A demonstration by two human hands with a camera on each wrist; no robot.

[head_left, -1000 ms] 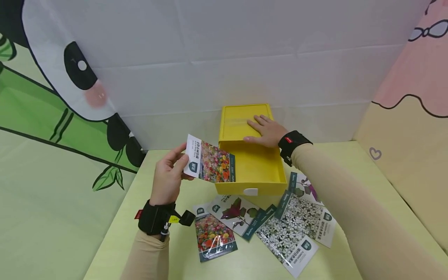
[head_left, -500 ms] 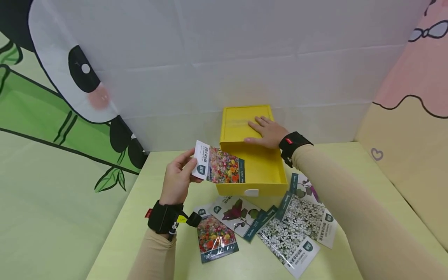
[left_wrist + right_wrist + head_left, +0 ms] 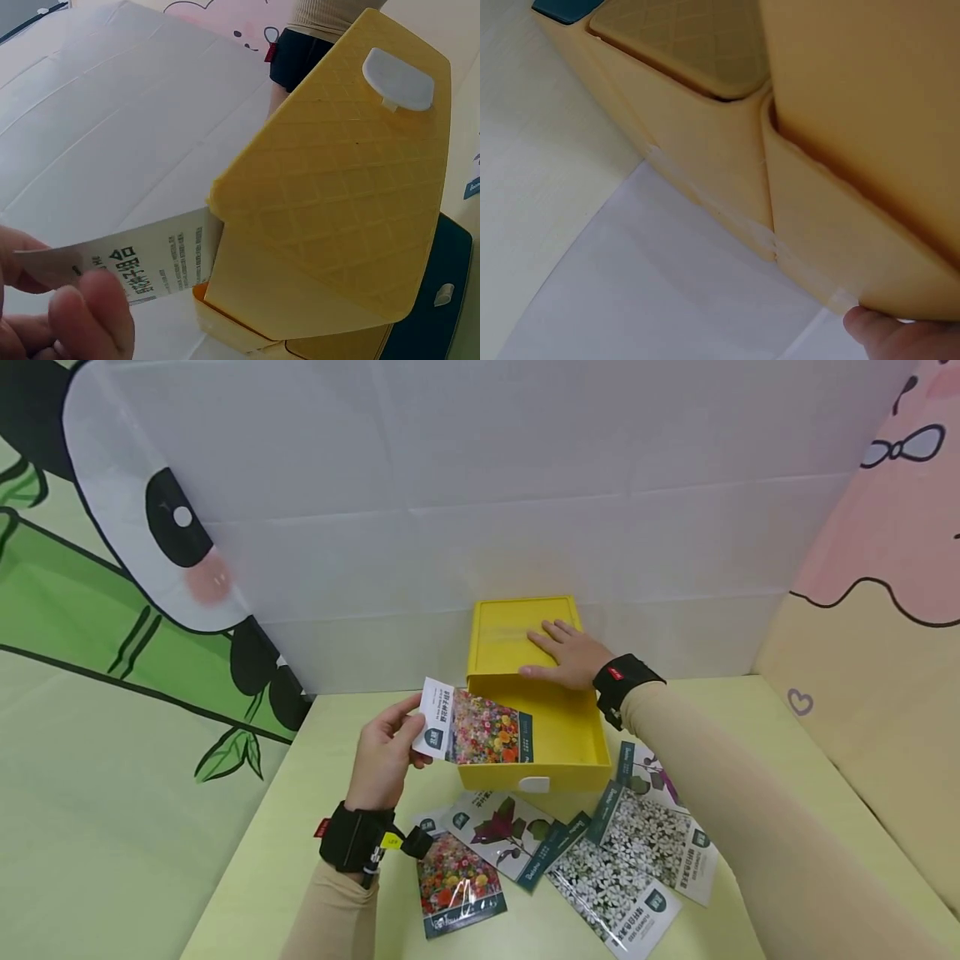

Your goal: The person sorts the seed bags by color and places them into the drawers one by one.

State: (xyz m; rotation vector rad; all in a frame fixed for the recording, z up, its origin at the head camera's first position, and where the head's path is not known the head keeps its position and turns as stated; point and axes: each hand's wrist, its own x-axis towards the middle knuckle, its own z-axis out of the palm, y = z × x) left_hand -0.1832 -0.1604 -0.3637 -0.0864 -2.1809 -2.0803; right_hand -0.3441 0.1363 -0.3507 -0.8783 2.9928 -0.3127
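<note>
My left hand (image 3: 384, 756) pinches the white end of a seed packet (image 3: 489, 727) printed with colourful flowers. The packet's dark green end reaches over the left side and into the yellow box (image 3: 573, 735). In the left wrist view, the packet (image 3: 161, 255) passes behind the box's wall, so its far end is hidden there. My right hand (image 3: 570, 658) rests with spread fingers on the raised yellow lid (image 3: 504, 628). From the right wrist, part of a finger (image 3: 900, 334) shows at the lid's edge.
In front of the box lie several seed packets: one with colourful flowers (image 3: 459, 878), purple-leaf ones (image 3: 504, 829) and overlapping white-flower ones (image 3: 600, 881). A white cloth wall (image 3: 375, 560) stands behind the box. The pale table (image 3: 255, 860) carries everything.
My left hand has moved right with the seed packet, bringing it further over the box. My right hand stays on the lid; the view has shifted slightly.
</note>
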